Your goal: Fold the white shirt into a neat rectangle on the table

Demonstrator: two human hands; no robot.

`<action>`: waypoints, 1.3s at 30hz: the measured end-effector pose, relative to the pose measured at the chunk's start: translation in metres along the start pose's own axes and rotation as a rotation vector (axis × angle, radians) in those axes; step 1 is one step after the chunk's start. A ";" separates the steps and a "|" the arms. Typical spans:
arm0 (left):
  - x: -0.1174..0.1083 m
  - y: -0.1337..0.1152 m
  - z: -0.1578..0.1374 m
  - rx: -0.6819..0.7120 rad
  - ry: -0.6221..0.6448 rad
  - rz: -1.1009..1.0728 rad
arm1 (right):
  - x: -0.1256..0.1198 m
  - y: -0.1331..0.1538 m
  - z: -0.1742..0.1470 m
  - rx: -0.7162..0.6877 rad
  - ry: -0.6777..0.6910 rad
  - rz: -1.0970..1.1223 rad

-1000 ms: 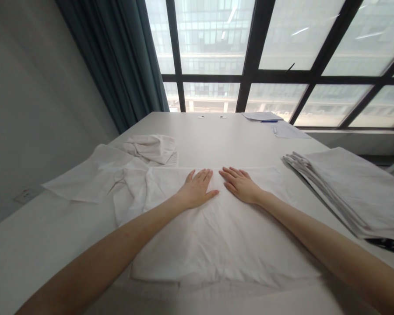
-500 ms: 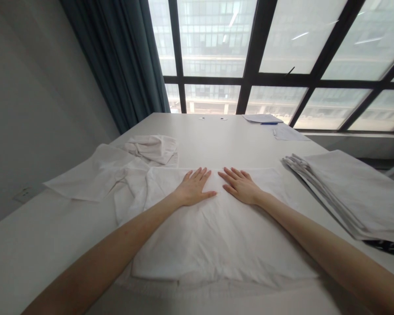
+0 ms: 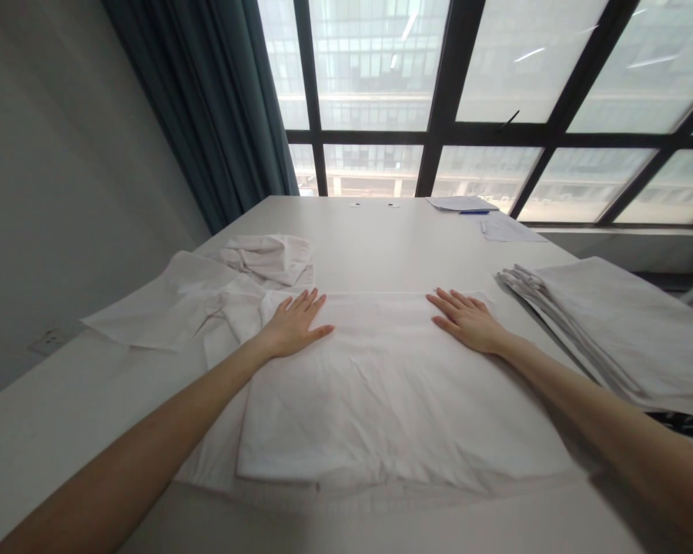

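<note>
A white garment (image 3: pixel 393 408) lies folded and spread over the near part of the table, with wrinkles running through its middle. My left hand (image 3: pixel 293 323) rests flat near its far left corner, fingers apart. Close to the far right corner, my right hand (image 3: pixel 465 319) is pressed flat too, its fingers spread. Neither hand grips the cloth. To the left, crumpled white fabric (image 3: pixel 173 304) joins or lies against the garment; I cannot tell which.
A stack of folded white cloths (image 3: pixel 629 331) lies on the right, over something black and white. Papers (image 3: pixel 462 203) and a blue pen (image 3: pixel 473 211) are at the far right of the white table (image 3: pixel 375 246). A dark curtain (image 3: pixel 208 100) hangs beside the windows.
Both hands have slid apart along the garment's far edge, the left one leftward and the right one rightward. The cloth between them looks flatter near that edge.
</note>
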State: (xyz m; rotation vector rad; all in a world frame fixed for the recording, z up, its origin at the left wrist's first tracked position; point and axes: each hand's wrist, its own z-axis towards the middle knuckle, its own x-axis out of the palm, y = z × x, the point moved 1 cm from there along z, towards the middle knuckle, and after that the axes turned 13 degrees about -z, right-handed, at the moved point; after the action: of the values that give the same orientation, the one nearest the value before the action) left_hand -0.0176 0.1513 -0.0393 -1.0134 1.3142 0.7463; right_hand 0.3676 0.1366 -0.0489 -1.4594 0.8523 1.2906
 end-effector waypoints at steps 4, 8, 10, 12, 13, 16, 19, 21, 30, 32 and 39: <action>0.001 0.009 -0.010 -0.028 -0.031 0.042 | 0.005 -0.017 -0.012 0.064 -0.014 -0.040; -0.001 0.010 -0.016 -0.021 -0.107 0.107 | 0.005 -0.026 -0.023 0.117 -0.030 -0.073; -0.004 0.002 -0.020 -0.013 -0.126 0.126 | 0.002 -0.022 -0.027 0.118 -0.040 -0.085; -0.005 -0.014 -0.026 0.025 -0.110 0.119 | -0.005 -0.009 -0.031 0.070 -0.046 -0.086; -0.005 -0.026 -0.031 0.064 -0.095 0.104 | -0.010 0.001 -0.034 0.020 -0.044 -0.071; 0.002 -0.066 -0.052 0.259 -0.048 0.004 | -0.024 0.041 -0.047 -0.214 -0.016 0.059; 0.009 -0.098 -0.077 0.430 -0.008 -0.077 | -0.035 0.076 -0.066 -0.324 -0.038 0.124; 0.011 -0.108 -0.089 0.459 0.020 -0.117 | -0.040 0.087 -0.079 -0.346 -0.039 0.127; 0.004 -0.096 -0.099 0.521 0.146 -0.227 | -0.041 0.070 -0.113 -0.463 -0.057 0.112; 0.004 -0.091 -0.102 0.563 0.150 -0.241 | -0.041 0.066 -0.119 -0.490 -0.053 0.103; 0.002 -0.073 -0.119 0.638 0.133 -0.213 | -0.039 0.056 -0.133 -0.516 -0.055 0.092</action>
State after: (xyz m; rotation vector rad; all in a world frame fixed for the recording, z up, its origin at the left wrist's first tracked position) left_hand -0.0011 0.0130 -0.0246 -0.6713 1.4018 0.0749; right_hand 0.3474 -0.0098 -0.0275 -1.7838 0.5754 1.6976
